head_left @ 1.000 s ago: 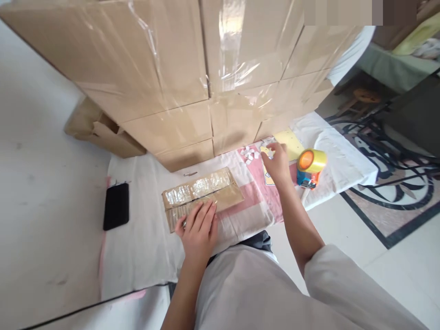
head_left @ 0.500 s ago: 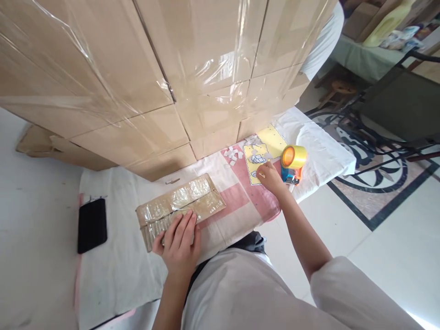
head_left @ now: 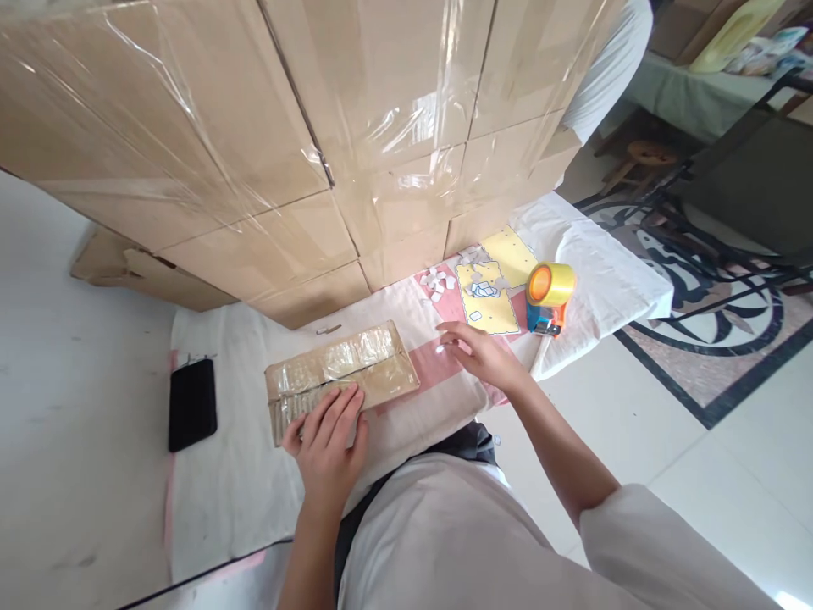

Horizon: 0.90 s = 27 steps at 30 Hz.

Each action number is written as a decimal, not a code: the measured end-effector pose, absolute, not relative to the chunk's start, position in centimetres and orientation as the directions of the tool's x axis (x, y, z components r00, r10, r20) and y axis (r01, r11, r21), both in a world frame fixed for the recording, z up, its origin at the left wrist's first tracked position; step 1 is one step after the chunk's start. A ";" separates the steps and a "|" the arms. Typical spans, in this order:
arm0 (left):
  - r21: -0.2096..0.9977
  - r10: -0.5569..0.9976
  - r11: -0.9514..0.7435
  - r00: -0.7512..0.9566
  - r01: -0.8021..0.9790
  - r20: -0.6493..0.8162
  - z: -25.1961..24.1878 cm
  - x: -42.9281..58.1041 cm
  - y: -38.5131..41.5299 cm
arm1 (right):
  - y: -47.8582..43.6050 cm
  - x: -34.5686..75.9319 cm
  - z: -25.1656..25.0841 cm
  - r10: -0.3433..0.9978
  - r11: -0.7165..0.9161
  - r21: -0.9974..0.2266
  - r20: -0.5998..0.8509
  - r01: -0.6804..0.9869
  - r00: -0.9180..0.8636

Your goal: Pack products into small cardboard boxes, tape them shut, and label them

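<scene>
A flat brown parcel (head_left: 343,368) wrapped in clear tape lies on the white cloth (head_left: 235,474) in front of me. My left hand (head_left: 327,436) lies flat on its near edge, fingers stretched out. My right hand (head_left: 479,354) hovers just right of the parcel over the pink patch. It pinches a small white sticker (head_left: 439,347) at its fingertips. Behind it lies a yellow sheet (head_left: 492,305) with more white stickers, and loose stickers (head_left: 437,282) are scattered beside it.
A yellow and orange tape dispenser (head_left: 546,296) stands right of the yellow sheet. A black phone (head_left: 192,404) lies at the cloth's left edge. A tall stack of plastic-wrapped cardboard boxes (head_left: 305,127) rises directly behind the cloth. Dark chairs (head_left: 737,195) stand at the right.
My right hand has come back from the yellow sheet toward the parcel, now with a small white sticker at its fingertips. My left hand stays on the parcel.
</scene>
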<state>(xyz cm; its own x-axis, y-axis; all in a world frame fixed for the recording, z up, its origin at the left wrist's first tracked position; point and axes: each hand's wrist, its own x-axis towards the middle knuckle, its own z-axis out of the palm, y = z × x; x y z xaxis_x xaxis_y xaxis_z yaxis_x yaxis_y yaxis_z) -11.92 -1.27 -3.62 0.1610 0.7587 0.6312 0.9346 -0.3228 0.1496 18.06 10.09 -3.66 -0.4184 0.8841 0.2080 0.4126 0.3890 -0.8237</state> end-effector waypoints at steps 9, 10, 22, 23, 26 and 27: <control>0.116 0.725 -0.395 0.232 0.911 0.648 -3.7 -13.8 -1.8 | 10.8 13.8 -5.5 0.666 0.573 -0.815 0.402 0.086 -0.629; 0.111 0.721 -0.394 0.232 0.912 0.653 -3.8 -13.8 -1.8 | 10.7 13.5 -5.7 0.663 0.563 -0.824 0.408 0.060 -0.628; 0.146 0.783 -0.468 0.332 0.872 0.526 -3.3 -15.5 -1.7 | 4.8 8.7 -10.9 0.928 0.252 -0.966 0.259 -0.059 -0.268; 0.146 0.784 -0.466 0.331 0.872 0.525 -3.3 -15.5 -1.7 | 4.4 8.6 -11.2 0.924 0.245 -0.967 0.255 -0.073 -0.284; 0.151 0.788 -0.454 0.317 0.878 0.527 -3.2 -15.5 -1.6 | 4.2 9.0 -11.5 0.909 0.234 -0.970 0.243 -0.068 -0.339; 0.154 0.791 -0.450 0.313 0.880 0.526 -3.1 -15.5 -1.6 | 4.3 9.3 -11.4 0.899 0.231 -0.971 0.238 -0.064 -0.368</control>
